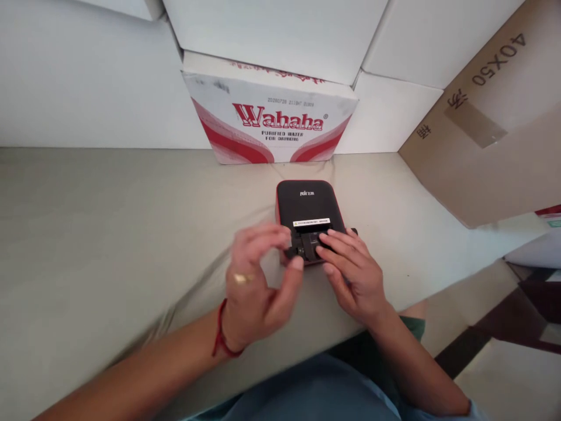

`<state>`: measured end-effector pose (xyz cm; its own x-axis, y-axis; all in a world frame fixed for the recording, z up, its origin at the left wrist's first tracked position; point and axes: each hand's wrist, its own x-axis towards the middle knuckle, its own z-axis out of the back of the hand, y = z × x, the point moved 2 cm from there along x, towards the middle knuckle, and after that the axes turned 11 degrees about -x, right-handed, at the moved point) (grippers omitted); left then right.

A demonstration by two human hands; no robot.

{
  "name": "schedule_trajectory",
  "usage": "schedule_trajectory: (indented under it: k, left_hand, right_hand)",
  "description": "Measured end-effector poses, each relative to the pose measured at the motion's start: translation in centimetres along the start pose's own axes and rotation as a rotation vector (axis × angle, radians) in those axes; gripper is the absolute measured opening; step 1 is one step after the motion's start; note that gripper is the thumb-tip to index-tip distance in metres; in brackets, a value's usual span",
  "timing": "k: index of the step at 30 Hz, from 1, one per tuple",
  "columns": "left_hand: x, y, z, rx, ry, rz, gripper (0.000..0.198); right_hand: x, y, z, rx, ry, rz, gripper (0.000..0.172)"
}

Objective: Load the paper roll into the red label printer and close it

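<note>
A black device with a red edge (307,202) lies on the pale table, a white label strip (311,223) across its middle. My left hand (260,280), with a ring and a red string bracelet, is at the device's lower left corner. Its thumb and fingers are apart around a small dark part at that corner; whether they touch it is unclear. My right hand (355,266) rests on the device's lower right part, fingers stretched out and slightly spread over the black surface. The fingers partly cover the lower section.
Behind the device stands a white and red Wahaha carton (284,120). White boxes (87,88) line the table's back, and a large brown carton (495,134) leans at the right. The table's front edge (280,368) runs close to my body.
</note>
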<state>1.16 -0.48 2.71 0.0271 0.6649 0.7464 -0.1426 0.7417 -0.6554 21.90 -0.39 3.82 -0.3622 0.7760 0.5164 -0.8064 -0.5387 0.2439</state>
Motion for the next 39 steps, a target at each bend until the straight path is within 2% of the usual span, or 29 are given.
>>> schedule_trajectory:
  k: [2, 3, 5, 7, 10, 13, 16, 23, 26, 28, 31, 33, 36, 37, 39]
  left_hand:
    - [0.5, 2.2, 0.8, -0.014, -0.138, 0.145, 0.045]
    - [0.7, 3.7, 1.1, -0.031, -0.162, 0.243, 0.045]
    - [0.7, 6.7, 1.4, -0.136, -0.130, 0.429, 0.058]
    - [0.3, 8.9, 1.5, -0.290, -0.041, 0.560, 0.076]
    - [-0.2, 10.4, 1.5, -0.495, 0.071, 0.664, 0.090]
    - [-0.3, 10.3, 1.4, -0.598, 0.108, 0.675, 0.104]
    - [-0.3, 10.4, 1.3, -0.607, 0.115, 0.648, 0.113]
    - [-0.9, 11.1, 1.1, -0.571, 0.210, 0.578, 0.104]
    - [-0.9, 11.4, 1.1, -0.578, 0.224, 0.537, 0.100]
    - [-0.9, 11.7, 1.0, -0.596, 0.220, 0.540, 0.101]
    - [-1.0, 12.3, 0.8, -0.627, 0.099, 0.587, 0.093]
    - [-0.9, 12.6, 0.7, -0.644, -0.109, 0.649, 0.066]
    - [-0.7, 12.7, 0.7, -0.624, -0.436, 0.734, 0.015]
    - [-0.6, 12.6, 0.7, -0.608, -0.479, 0.747, 0.006]
    - [-0.3, 12.1, 0.7, -0.545, -0.423, 0.751, 0.006]
  right_hand:
    - [-1.4, 0.4, -0.1, 0.022, -0.059, 0.020, 0.045]
    - [-2.0, 0.4, -0.2, 0.032, -0.081, 0.022, 0.052]
    - [-2.9, 0.3, -0.5, 0.039, -0.109, 0.022, 0.062]
    - [-3.3, 0.2, -0.9, 0.043, -0.117, 0.015, 0.064]
    - [-3.3, 0.1, -1.2, 0.050, -0.128, 0.018, 0.061]
    - [-3.1, 0.0, -1.1, 0.042, -0.132, 0.047, 0.052]
    - [-3.0, -0.2, -0.6, 0.027, -0.119, 0.071, 0.045]
    - [-1.9, -1.5, 1.4, -0.047, -0.053, 0.107, 0.036]
    - [-0.6, -1.7, 2.5, -0.040, -0.006, 0.139, 0.030]
    - [0.8, -1.8, 3.2, -0.016, 0.032, 0.104, 0.026]
    - [4.0, -2.0, 3.9, -0.015, 0.097, 0.003, 0.022]
    - [6.4, -1.8, 3.5, -0.076, 0.219, -0.043, 0.026]
    - [10.0, -1.3, 1.6, -0.286, 0.515, -0.073, 0.033]
    - [11.0, -1.1, 0.9, -0.362, 0.600, -0.069, 0.035]
    - [12.7, -0.8, -0.6, -0.480, 0.735, -0.046, 0.037]
